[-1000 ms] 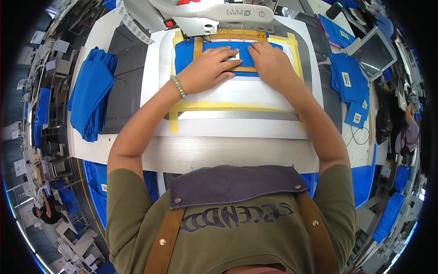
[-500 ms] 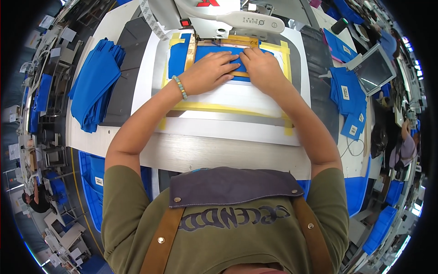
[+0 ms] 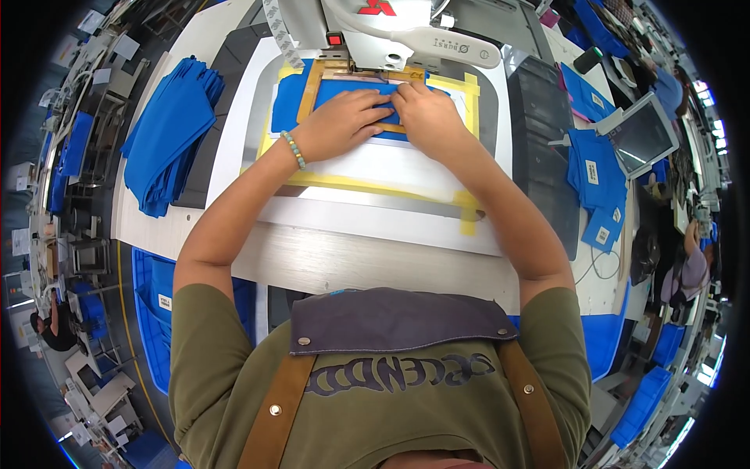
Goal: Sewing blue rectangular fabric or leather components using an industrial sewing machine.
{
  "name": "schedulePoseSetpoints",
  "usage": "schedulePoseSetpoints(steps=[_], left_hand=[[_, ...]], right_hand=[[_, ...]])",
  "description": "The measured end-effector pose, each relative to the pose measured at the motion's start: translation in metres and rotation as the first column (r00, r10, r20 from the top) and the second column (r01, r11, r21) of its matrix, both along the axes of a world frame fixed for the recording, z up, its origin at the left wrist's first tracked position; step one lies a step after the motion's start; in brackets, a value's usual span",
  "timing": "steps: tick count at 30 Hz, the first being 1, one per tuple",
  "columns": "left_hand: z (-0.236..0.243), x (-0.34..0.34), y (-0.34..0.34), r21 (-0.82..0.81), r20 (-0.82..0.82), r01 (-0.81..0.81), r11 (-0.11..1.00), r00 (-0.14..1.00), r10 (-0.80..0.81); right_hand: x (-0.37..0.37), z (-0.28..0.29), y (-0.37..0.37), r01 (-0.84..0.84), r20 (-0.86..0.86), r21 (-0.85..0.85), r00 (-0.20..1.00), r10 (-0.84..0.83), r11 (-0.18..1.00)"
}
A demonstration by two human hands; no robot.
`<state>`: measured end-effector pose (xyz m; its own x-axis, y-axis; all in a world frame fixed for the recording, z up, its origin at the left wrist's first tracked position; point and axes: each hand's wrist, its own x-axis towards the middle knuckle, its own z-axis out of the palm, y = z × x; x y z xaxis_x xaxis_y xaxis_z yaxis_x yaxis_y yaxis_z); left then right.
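A piece of blue cloth (image 3: 332, 92) lies inside a thin yellowish-brown frame (image 3: 309, 94) under the head of a sewing machine (image 3: 383, 35). My left hand (image 3: 344, 123) rests flat on the cloth and the frame's near edge, fingers stretched out to the right. Beside it, my right hand (image 3: 428, 121) bends its fingers down at the cloth, thumb and fingers close together; the fingertips are partly hidden. Beneath them is a white sheet (image 3: 367, 166) edged with yellow tape (image 3: 359, 184), on a larger white board (image 3: 375, 225).
Folded blue cloth pieces (image 3: 168, 133) are piled at the left. More blue pieces with white labels (image 3: 590, 168) lie at the right, near a tilted screen (image 3: 642, 134). Blue bins (image 3: 148, 313) stand below the table edge. Other people work farther off.
The frame, cloth and taped sheet have shifted left relative to the machine head, both hands moving along with them. My right fingers look more curled. The view has turned slightly.
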<state>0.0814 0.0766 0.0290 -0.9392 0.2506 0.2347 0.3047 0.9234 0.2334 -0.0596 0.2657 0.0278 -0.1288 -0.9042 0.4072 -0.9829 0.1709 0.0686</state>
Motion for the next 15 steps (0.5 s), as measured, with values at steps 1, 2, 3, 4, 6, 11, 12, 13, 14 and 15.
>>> schedulePoseSetpoints(steps=[1, 2, 3, 4, 6, 11, 12, 13, 14, 15], left_hand=[[-0.001, 0.001, -0.002, 0.006, -0.003, 0.012, 1.000, 1.000, -0.012], [-0.002, 0.002, -0.004, -0.014, -0.028, 0.010, 1.000, 1.000, -0.010], [-0.003, 0.002, -0.006, -0.039, -0.052, -0.004, 0.999, 0.999, 0.002], [-0.004, 0.003, -0.007, -0.035, -0.058, 0.006, 0.999, 0.998, -0.008], [-0.005, 0.004, -0.009, -0.029, -0.047, -0.023, 0.999, 0.999, 0.021], [-0.003, 0.014, -0.016, -0.043, -0.071, -0.002, 0.999, 0.997, -0.001], [-0.001, 0.018, -0.020, -0.045, -0.070, -0.012, 0.999, 0.997, 0.009], [0.001, 0.024, -0.025, -0.040, -0.060, -0.011, 0.999, 0.998, 0.009], [0.005, 0.031, -0.031, -0.056, -0.062, -0.039, 0.998, 0.997, 0.035], [0.008, 0.037, -0.038, -0.066, -0.081, -0.075, 0.995, 0.994, 0.070]], right_hand=[[0.001, 0.000, -0.002, 0.014, 0.006, 0.025, 1.000, -0.014, 1.000], [0.002, -0.001, -0.004, 0.013, 0.014, 0.027, 1.000, -0.013, 1.000], [0.003, -0.001, -0.007, -0.014, 0.011, -0.006, 1.000, 0.014, 1.000], [0.003, -0.002, -0.009, 0.011, 0.017, 0.028, 1.000, -0.011, 1.000], [0.005, -0.004, -0.013, -0.003, 0.036, 0.004, 0.999, 0.003, 1.000], [-0.007, 0.009, 0.001, 0.007, 0.175, -0.030, 0.984, -0.001, 1.000], [-0.013, 0.015, 0.010, 0.004, 0.278, -0.058, 0.960, 0.013, 0.998], [-0.018, 0.021, 0.021, 0.027, 0.289, -0.017, 0.957, -0.021, 0.999], [-0.022, 0.027, 0.032, 0.029, 0.275, -0.092, 0.961, -0.002, 0.995], [-0.024, 0.031, 0.041, 0.029, 0.259, -0.168, 0.966, 0.016, 0.985]])
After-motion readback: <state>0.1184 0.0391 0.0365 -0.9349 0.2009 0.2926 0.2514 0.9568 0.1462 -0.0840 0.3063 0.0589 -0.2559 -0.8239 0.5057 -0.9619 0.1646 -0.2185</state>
